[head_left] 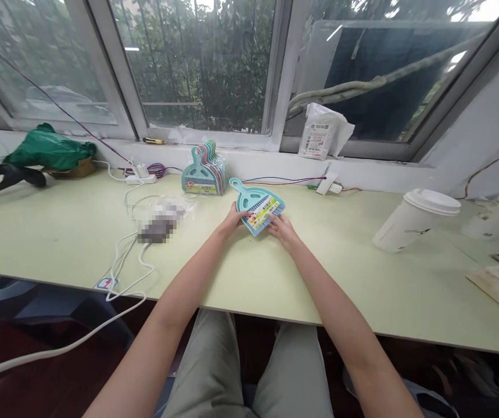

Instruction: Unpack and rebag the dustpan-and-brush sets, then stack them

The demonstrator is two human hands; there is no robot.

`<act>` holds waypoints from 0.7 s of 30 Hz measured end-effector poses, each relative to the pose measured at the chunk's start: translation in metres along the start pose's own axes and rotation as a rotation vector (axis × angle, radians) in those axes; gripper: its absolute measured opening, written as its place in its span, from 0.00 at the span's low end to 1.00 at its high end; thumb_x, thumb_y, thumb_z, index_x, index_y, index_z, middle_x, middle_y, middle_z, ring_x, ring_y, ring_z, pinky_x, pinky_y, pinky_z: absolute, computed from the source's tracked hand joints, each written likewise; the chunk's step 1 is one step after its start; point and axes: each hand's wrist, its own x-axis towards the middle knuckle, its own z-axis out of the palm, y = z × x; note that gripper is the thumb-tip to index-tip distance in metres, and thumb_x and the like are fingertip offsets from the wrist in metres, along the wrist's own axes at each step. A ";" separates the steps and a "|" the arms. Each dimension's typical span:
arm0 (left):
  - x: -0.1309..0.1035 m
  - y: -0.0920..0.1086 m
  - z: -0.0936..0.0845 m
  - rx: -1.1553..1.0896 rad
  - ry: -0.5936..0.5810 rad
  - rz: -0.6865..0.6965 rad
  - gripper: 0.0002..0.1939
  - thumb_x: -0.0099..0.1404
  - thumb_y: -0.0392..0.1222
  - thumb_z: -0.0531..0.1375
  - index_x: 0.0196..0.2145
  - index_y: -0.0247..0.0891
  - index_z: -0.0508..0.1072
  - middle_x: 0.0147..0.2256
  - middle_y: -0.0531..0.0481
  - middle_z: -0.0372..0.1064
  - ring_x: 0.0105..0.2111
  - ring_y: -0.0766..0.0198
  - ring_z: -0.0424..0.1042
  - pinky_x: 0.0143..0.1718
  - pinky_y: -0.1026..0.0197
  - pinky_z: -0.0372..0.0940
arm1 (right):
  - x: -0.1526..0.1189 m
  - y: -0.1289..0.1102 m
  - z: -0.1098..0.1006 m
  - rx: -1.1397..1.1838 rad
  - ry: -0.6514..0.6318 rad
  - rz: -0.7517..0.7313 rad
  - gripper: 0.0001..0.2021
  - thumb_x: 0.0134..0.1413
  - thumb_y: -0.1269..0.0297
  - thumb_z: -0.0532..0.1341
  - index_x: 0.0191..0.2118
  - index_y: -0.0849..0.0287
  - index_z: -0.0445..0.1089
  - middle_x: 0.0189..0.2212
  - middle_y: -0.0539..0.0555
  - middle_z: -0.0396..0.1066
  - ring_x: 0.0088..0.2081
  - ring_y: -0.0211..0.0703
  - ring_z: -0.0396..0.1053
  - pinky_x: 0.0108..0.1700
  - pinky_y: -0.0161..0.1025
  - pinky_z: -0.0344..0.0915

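Note:
Both of my hands hold a light-blue mini dustpan with a brush nested in it and a yellow-green label across its front. It is tilted, its handle pointing up and to the left. My left hand grips the left edge, thumb over the label. At the lower right edge, the fingers of my right hand close on the brush side. Behind and to the left, a row of similar dustpan sets in blue and pink stands upright by the window sill.
A white paper cup with a lid stands at the right. White cables run over the table's left part, beside a blurred-out item. A green bag lies at the back left. A white package sits on the sill.

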 end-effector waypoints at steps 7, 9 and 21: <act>-0.004 0.021 -0.014 0.420 0.028 0.187 0.21 0.59 0.49 0.60 0.50 0.44 0.68 0.55 0.43 0.64 0.59 0.48 0.58 0.57 0.43 0.56 | -0.002 -0.009 -0.013 0.394 0.004 0.000 0.13 0.44 0.75 0.66 0.39 0.61 0.70 0.33 0.52 0.77 0.34 0.39 0.76 0.42 0.38 0.75; -0.006 0.027 -0.032 0.689 0.258 0.333 0.23 0.58 0.45 0.61 0.52 0.44 0.67 0.61 0.42 0.55 0.65 0.45 0.43 0.60 0.38 0.45 | -0.002 -0.011 -0.017 0.405 0.037 -0.023 0.12 0.44 0.75 0.66 0.38 0.61 0.70 0.33 0.52 0.77 0.34 0.39 0.76 0.41 0.38 0.75; -0.001 0.008 -0.061 0.885 0.107 0.279 0.15 0.46 0.24 0.57 0.26 0.43 0.75 0.30 0.46 0.73 0.46 0.50 0.69 0.62 0.44 0.43 | 0.009 -0.012 -0.046 0.414 0.203 -0.027 0.10 0.43 0.77 0.65 0.35 0.61 0.71 0.31 0.51 0.77 0.33 0.39 0.76 0.40 0.37 0.76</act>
